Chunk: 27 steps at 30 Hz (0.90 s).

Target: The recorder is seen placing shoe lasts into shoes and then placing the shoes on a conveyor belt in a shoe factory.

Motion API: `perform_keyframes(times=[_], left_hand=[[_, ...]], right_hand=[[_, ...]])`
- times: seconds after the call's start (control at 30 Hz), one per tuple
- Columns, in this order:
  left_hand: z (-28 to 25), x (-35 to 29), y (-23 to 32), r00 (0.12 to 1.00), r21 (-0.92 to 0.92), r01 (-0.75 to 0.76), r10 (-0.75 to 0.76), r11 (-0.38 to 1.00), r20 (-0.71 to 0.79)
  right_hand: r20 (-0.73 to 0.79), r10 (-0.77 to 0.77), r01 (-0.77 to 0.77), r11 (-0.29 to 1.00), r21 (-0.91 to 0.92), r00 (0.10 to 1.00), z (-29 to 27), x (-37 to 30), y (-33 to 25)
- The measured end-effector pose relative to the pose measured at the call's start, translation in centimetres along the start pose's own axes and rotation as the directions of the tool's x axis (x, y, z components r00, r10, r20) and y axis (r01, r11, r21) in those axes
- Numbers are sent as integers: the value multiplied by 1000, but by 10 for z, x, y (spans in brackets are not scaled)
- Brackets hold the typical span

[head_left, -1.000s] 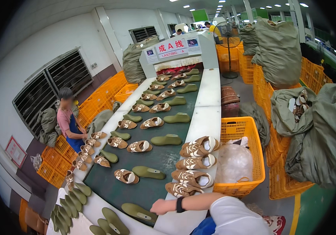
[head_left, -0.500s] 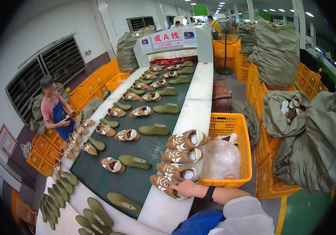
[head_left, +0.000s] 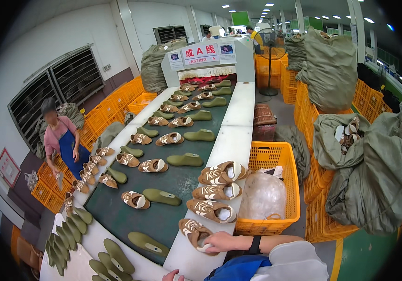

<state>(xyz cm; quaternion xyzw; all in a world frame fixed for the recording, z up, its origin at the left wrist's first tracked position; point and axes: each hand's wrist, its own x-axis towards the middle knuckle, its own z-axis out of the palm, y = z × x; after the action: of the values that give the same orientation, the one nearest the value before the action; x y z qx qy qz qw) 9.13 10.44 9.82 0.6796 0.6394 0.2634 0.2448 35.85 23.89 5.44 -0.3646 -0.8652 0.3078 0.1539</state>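
Four fingers' width from the belt, at the near end of the white ledge, a brown and white shoe [head_left: 195,232] sits turned at an angle. My right hand [head_left: 220,242] is closed on its heel, fingers at the opening. At the lower edge my left hand [head_left: 173,276] shows only in part; its visible fingers are apart and hold nothing. Lying in a row beyond the gripped shoe are another brown shoe [head_left: 211,210] and more like it, some with white stuffing inside. A green shoe last [head_left: 148,243] rests on the dark belt [head_left: 112,208] left of my right hand.
Shoes and lasts line the belt toward a machine opening [head_left: 206,79]. More green lasts [head_left: 116,255] stand on the near left ledge. An orange crate [head_left: 294,187] with a clear plastic bag is at the right. A co-worker [head_left: 65,136] stands beyond the belt's left side.
The nearest shoe has turned and separated from its neighbour, with my right hand moving to its heel. My left hand has come into view at the bottom. The co-worker has lowered their hands.
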Motion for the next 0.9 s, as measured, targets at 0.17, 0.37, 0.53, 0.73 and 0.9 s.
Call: perform_keyframes(times=[0.17, 0.37, 0.53, 0.73, 0.9], left_hand=[[25, 17, -11, 976, -601, 186, -214, 777, 24], [7, 22, 11, 979, -641, 182, -196, 746, 50], [15, 2, 7, 909, -529, 203, -360, 824, -212], [17, 5, 7, 837, 396, 406, -509, 823, 199], [18, 0, -3, 868, 416, 307, -431, 856, 246]], right_hand=[[-23, -278, 277, 940, 201, 960, -7, 8, -58], [94, -555, 541, 829, 146, 826, 11, 11, -88], [230, -521, 518, 852, 78, 822, 14, 14, -102], [356, -436, 435, 896, 89, 826, 18, 8, -93], [391, -399, 402, 912, 79, 830, 13, 15, -100]])
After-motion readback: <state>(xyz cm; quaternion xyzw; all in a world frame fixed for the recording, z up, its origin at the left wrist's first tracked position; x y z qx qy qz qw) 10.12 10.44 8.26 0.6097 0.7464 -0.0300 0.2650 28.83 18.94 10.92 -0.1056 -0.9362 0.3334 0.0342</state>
